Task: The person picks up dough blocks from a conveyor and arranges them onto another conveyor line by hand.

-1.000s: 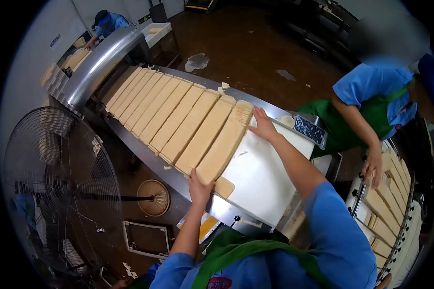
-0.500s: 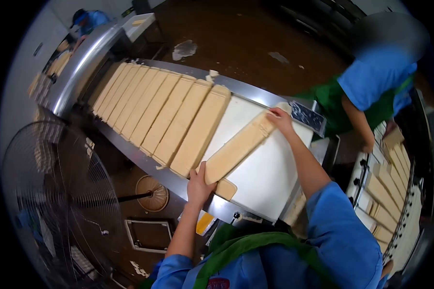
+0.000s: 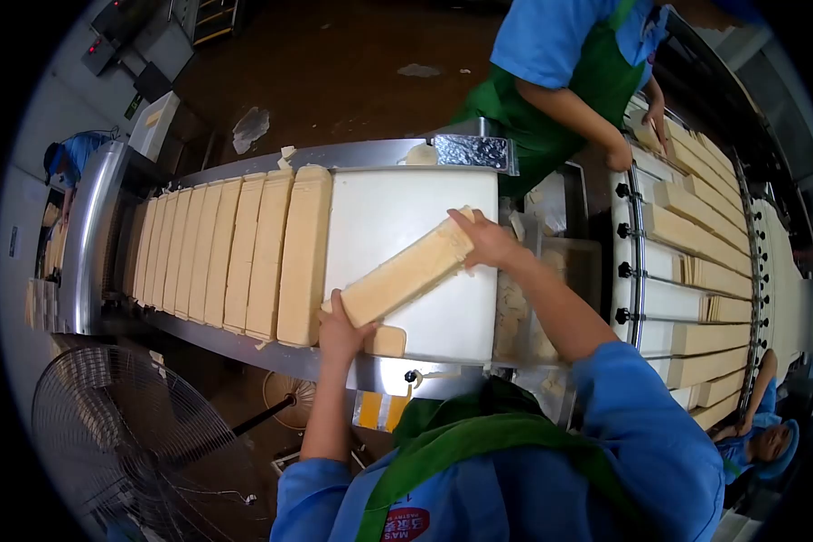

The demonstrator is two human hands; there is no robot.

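In the head view, a long pale-yellow pastry block (image 3: 406, 271) lies slantwise over the white belt, held between my hands. My left hand (image 3: 341, 332) grips its near lower end, fingers on the end and side. The far upper end is in my right hand (image 3: 486, 242), thumb and fingers wrapped round it. A small rounded pale piece (image 3: 387, 341) lies on the belt by my left hand. To the left, several similar pale blocks (image 3: 303, 253) stand side by side in a row. The white belt (image 3: 443, 334) shows beneath and around the held block.
A metal hood (image 3: 102, 235) covers the row's far left end. A large fan (image 3: 135, 443) stands at lower left. Across the belt's right end, a co-worker in a green apron (image 3: 578, 99) reaches toward a second conveyor (image 3: 657, 334) with more pale blocks. Two further people work farther off.
My view has turned, so the belt now runs nearly level across it. My right hand has closed further round the block's end. The co-worker now leans over the second conveyor.
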